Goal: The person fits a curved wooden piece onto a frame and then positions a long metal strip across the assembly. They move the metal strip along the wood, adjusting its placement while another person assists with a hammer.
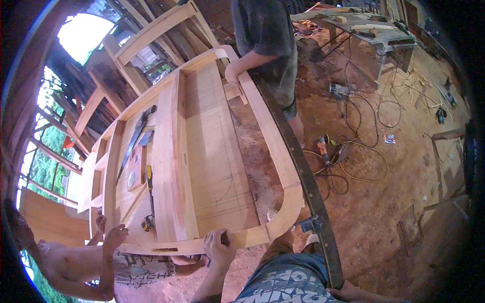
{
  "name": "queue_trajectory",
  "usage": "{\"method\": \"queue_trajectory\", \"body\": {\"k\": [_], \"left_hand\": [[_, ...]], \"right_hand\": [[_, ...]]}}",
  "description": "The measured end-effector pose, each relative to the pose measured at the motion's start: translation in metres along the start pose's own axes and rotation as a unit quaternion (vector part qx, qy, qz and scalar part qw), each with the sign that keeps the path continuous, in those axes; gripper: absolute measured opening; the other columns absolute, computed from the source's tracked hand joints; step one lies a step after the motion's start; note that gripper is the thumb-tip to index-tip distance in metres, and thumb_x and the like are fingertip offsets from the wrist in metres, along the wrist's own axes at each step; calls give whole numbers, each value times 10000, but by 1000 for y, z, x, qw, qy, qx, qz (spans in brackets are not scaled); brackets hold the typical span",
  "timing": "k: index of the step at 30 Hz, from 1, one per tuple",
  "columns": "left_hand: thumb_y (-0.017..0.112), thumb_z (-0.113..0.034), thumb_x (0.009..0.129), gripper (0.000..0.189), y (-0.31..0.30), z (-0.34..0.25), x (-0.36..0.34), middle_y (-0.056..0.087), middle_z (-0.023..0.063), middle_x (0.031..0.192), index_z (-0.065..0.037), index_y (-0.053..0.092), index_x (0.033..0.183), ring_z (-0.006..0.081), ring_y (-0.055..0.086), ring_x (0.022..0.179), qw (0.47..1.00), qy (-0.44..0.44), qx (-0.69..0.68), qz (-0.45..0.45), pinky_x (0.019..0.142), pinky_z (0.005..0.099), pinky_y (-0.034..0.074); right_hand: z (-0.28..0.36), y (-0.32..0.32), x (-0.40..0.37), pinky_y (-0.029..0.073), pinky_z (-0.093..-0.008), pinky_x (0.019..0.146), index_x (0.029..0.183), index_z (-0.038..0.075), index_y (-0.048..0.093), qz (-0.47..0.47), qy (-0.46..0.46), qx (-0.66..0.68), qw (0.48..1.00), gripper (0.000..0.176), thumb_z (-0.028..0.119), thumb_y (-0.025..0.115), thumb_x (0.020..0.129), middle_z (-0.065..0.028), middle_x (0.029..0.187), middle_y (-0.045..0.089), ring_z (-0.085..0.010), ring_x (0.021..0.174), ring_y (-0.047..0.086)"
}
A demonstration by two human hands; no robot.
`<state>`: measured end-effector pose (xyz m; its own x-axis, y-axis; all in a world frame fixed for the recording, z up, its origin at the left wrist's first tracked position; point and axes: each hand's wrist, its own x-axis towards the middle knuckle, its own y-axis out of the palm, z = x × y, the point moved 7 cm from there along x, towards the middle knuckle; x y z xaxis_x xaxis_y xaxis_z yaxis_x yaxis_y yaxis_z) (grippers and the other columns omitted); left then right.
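Note:
A large pale wooden frame (217,151) with a curved corner lies flat in front of me. My left hand (220,246) grips its near rail from the outer edge. A long dark bar clamp (303,177) runs along the frame's right side, its blue-grey head (311,222) at the curved corner. At the bottom of the view my right hand (353,293) is closed around the clamp's lower end. At the near left corner a second person's hand (115,235) rests on the frame. A third person's hand (232,73) holds the far right corner.
A hand saw (134,141), a yellow-handled tool (149,178) and a small tape measure (147,222) lie on the frame's left part. An angle grinder (323,150) and tangled cables (353,161) lie on the dirt floor at right. A workbench (374,30) stands far right.

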<state>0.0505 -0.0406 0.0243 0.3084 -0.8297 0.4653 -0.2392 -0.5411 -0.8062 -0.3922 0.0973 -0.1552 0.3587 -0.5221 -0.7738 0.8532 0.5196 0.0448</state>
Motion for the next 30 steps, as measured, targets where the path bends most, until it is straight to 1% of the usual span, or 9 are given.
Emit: {"method": "queue_trajectory", "body": {"k": [2,5,8,14,17,20,26,29,30], "left_hand": [[681,-125,791,99,-1,-1,0,633,129,737,-72,597,789,341,616,678,1000,4,2,-2,658,431,486],[681,-126,791,97,-1,-3,2,631,126,728,-71,601,784,339,613,669,1000,5,0,3,655,429,482],[678,-124,793,96,0,-2,1,630,128,720,-67,603,776,336,611,661,1000,11,1,-4,653,427,480],[673,-121,800,94,-1,-3,3,629,132,715,-61,607,773,340,611,660,1000,10,1,-7,644,425,482],[674,-123,801,96,-1,-2,2,630,133,718,-59,608,772,343,613,665,1000,0,12,5,641,428,485],[677,-125,797,96,1,0,1,632,135,726,-59,608,783,342,615,669,1000,0,5,2,640,431,487],[683,-105,778,93,1,0,1,622,131,721,-58,613,816,336,608,660,1000,11,-5,0,656,424,483],[677,-85,773,73,0,2,-2,611,117,704,-56,619,807,317,596,650,999,-22,8,29,654,413,475],[675,-78,768,67,0,3,-4,608,111,705,-52,622,799,306,589,647,999,-41,-1,26,649,412,471]], "right_hand": [[25,2,-11,473,-347,838,1320,65,508,-6,22,27,999,568,323,736,869,-3,1080,608,-149,972,546],[33,6,-11,476,-333,807,1299,72,522,21,-3,51,998,578,356,752,852,17,1034,609,-139,923,545],[-26,1,7,474,-332,811,1292,79,530,33,64,-4,997,582,374,757,845,15,1034,606,-138,927,542],[-23,3,4,473,-326,809,1263,78,554,30,58,15,998,541,360,759,848,20,1023,607,-136,920,543],[-42,2,10,472,-330,816,1277,75,542,35,83,10,996,533,338,748,861,12,1045,609,-144,948,549],[-21,3,4,471,-347,849,1313,70,516,39,73,16,996,555,327,735,873,-8,1099,611,-159,1001,552],[1,2,-7,456,-384,917,1361,59,481,38,117,-16,992,601,349,710,886,-54,1220,581,-174,1087,534],[2,1,-3,447,-401,938,1367,63,477,9,-26,-52,998,607,383,687,895,-87,1244,573,-193,1105,538],[8,3,-5,460,-400,929,1341,66,502,32,-17,-95,995,655,479,666,860,-104,1208,595,-218,1079,564]]}}
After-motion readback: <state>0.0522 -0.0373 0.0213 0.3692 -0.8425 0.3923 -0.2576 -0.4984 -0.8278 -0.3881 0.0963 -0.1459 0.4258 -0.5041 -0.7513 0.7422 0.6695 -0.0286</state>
